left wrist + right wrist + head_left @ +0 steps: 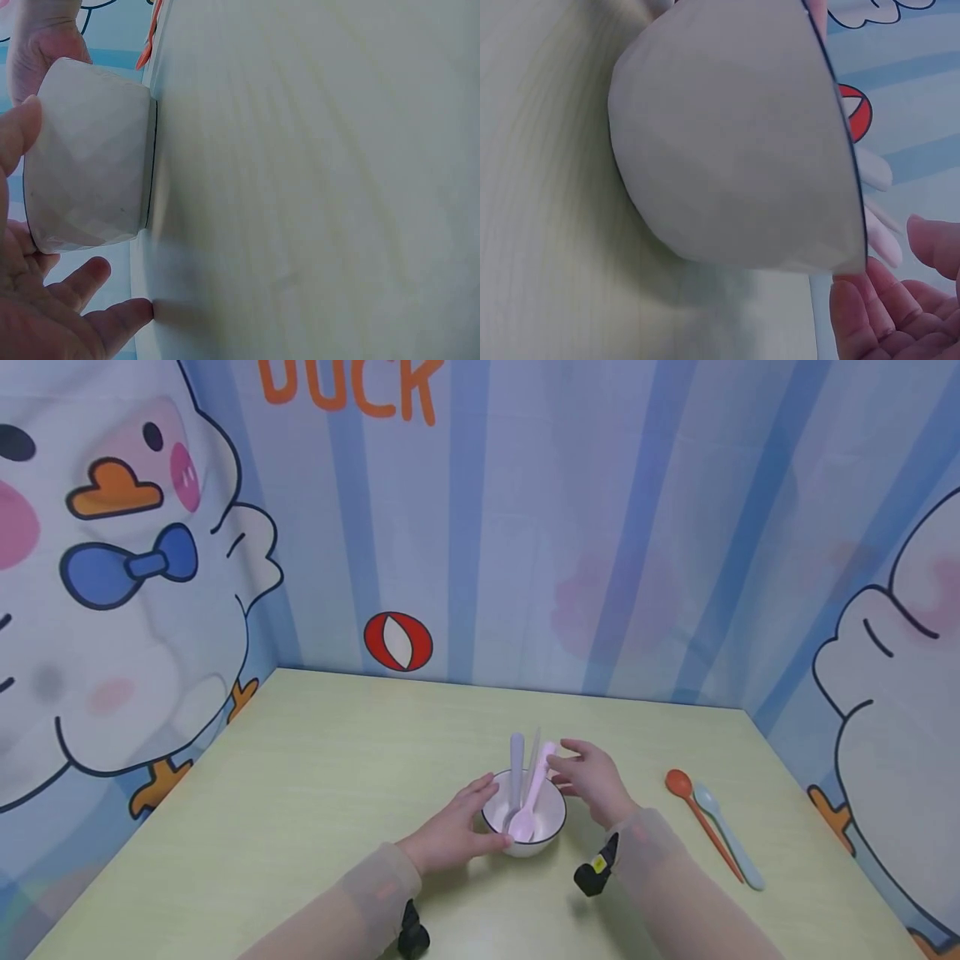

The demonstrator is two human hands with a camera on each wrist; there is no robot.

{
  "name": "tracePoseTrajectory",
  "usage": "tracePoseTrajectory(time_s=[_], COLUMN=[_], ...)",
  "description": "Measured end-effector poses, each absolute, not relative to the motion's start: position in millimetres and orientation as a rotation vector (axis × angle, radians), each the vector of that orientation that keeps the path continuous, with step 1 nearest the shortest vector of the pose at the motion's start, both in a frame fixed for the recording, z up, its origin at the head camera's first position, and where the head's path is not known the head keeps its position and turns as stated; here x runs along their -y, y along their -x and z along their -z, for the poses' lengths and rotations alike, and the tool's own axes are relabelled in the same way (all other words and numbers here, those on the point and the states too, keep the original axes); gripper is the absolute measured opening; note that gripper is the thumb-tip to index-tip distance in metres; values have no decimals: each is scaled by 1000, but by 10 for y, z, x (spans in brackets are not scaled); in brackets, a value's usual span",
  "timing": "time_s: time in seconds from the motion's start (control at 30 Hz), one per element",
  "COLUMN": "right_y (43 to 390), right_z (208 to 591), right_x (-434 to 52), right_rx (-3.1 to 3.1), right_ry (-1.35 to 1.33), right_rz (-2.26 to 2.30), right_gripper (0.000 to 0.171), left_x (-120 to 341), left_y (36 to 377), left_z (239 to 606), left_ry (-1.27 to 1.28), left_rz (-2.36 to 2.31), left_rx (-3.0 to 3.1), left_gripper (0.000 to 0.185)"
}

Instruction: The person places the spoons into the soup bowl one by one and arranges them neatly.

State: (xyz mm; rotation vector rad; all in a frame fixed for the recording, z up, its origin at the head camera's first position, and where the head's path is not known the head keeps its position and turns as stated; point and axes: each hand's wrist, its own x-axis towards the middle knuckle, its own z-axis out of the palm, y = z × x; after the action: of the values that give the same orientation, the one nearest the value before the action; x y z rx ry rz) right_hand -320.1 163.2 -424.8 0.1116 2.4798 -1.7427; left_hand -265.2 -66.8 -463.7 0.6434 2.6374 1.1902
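Bowl (525,814), white with a thin dark rim, standing on the pale green table (315,777) near its front middle, between the two hands. Largest around it: cartoon duck panels (112,568) walling the table on three sides, blue-striped, with orange letters reading "DUCK" (348,389) across the top of the back panel, cut off at the frame edge, and a red-and-white ball (398,642) printed lower down. No other writing or brand legible anywhere. Left hand (457,831) resting against the bowl's left side, fingers straight and relaxed, cupping rather than gripping, as seen also from the left wrist view. Right hand (592,781) just beside the bowl's right rim, fingers loosely spread, fingertips at or very near the tip of the pink spoon (534,797); touching or merely close, hard to tell from the head view, and the right wrist view shows only an open palm beside the bowl wall. Judged by how things lie: three spoons already standing in the bowl, the pink one, a grey spoon (516,772) and a pale, translucent-looking one between them. Left outside, well apart on the right of the table: orange spoon (701,827) and light blue spoon (727,847), lying side by side, untouched.
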Motion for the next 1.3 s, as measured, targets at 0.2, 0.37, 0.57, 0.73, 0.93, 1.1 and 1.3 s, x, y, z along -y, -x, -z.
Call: tracePoseTrajectory(time_s=[0.2,0.37,0.57,0.73,0.93,1.1,1.3], right_y=[3160,3117,3049,2958,2839,2757,2672], right_z=[4243,4250,4274,4303,4352,4364,4364], right_x=[-1753,-1874,-2060,-2267,-2539,-2708,-2870], right_rx=[-2482,-2495,-2510,-2499,-2488,-2572,-2647], right_ry=[-122,-129,-162,-199,-200,-195,-255], right_rz=[1749,1738,1741,1760,1766,1722,1700], right_gripper=[57,59,64,67,68,64,65], left_x=[670,679,681,681,674,673,672], left_y=[2646,2644,2652,2654,2648,2643,2644], left_z=[4632,4643,4657,4655,4642,4635,4632], left_ry=[-640,-642,-645,-637,-644,-650,-653], left_rz=[-1207,-1243,-1250,-1256,-1245,-1238,-1234], left_rx=[-2628,-2604,-2598,-2586,-2595,-2602,-2607], left_gripper=[87,87,87,87,88,87,87])
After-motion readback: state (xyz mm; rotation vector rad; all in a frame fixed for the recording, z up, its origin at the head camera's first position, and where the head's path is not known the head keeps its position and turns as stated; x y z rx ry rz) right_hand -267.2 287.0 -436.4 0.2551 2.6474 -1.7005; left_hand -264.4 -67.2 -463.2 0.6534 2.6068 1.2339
